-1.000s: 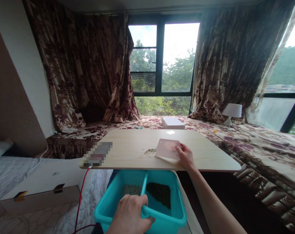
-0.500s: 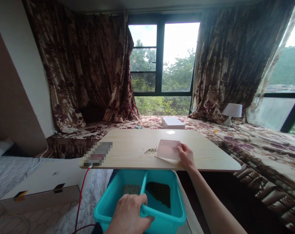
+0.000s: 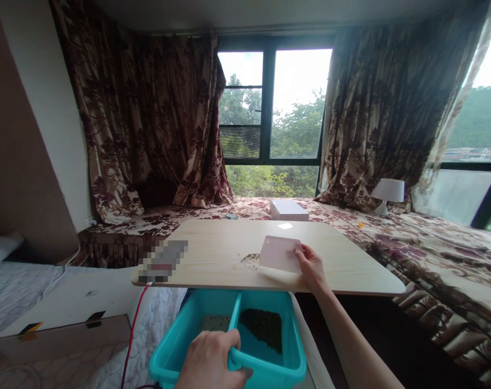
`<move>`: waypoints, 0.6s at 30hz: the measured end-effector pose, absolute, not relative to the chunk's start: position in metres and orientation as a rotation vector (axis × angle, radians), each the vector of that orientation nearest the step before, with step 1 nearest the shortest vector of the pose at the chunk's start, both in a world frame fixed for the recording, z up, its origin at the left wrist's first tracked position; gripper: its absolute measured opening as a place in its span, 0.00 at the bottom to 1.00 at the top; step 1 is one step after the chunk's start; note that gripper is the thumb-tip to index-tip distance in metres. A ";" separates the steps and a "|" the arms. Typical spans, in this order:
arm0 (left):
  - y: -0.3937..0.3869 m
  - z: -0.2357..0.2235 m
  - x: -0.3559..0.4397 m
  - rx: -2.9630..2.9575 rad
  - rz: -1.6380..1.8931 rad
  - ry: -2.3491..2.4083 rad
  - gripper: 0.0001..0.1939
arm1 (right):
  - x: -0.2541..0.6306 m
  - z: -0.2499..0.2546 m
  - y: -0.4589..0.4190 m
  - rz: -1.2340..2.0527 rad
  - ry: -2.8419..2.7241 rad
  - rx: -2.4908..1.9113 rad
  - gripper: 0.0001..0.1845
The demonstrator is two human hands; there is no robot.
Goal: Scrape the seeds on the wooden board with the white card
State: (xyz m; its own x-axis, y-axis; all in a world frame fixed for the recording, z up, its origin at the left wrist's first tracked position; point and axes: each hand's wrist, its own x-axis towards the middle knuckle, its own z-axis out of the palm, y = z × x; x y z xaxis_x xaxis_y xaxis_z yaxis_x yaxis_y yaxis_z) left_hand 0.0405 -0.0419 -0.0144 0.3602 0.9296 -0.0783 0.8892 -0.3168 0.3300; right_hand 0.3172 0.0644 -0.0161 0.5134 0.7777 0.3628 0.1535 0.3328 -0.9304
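My left hand [image 3: 213,357] grips the near rim of a turquoise divided bin [image 3: 300,346], at the point where its divider meets the edge. Dark green-brown bits [image 3: 263,327] lie in the bin's right compartment, and a thin scatter of paler grains [image 3: 216,323] in the left one. On the pale wooden tabletop [image 3: 350,265], my right hand [image 3: 311,266] pinches a thin translucent pinkish-white scraper sheet [image 3: 281,254]. The sheet is tilted, its left edge beside a small scatter of dark bits [image 3: 251,259]. The bin sits just below the table's front edge.
A pixelated flat object [image 3: 164,262] with a red cable [image 3: 132,324] lies at the table's left. Beside the bin, a white box [image 3: 67,308] rests on the bed. A white box [image 3: 289,209] and a lamp [image 3: 389,192] stand on the window seat.
The view has tilted slightly up. The scraper sheet has shifted a little left, closer to the dark bits. My left hand keeps its grip on the bin.
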 end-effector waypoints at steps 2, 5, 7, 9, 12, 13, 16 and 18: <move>-0.040 -0.015 0.039 2.308 0.165 1.597 0.08 | 0.316 -0.016 0.064 0.541 -0.992 -1.176 0.19; -0.036 -0.018 0.036 2.309 0.147 1.601 0.09 | 0.316 -0.015 0.064 0.559 -1.009 -1.176 0.18; -0.034 -0.019 0.035 2.316 0.150 1.599 0.09 | 0.315 -0.014 0.064 0.556 -1.014 -1.180 0.18; -0.033 -0.020 0.034 2.313 0.144 1.597 0.09 | 0.315 -0.012 0.065 0.561 -1.018 -1.178 0.19; -0.033 -0.020 0.034 2.313 0.146 1.594 0.09 | 0.313 -0.009 0.066 0.571 -1.045 -1.170 0.20; -0.034 -0.020 0.034 2.316 0.148 1.597 0.08 | 0.311 -0.007 0.067 0.569 -1.054 -1.167 0.20; -0.035 -0.017 0.035 2.318 0.136 1.631 0.08 | 0.307 -0.002 0.070 0.560 -1.075 -1.160 0.20; -0.036 -0.015 0.035 2.304 0.130 1.666 0.07 | 0.305 0.000 0.072 0.565 -1.091 -1.155 0.20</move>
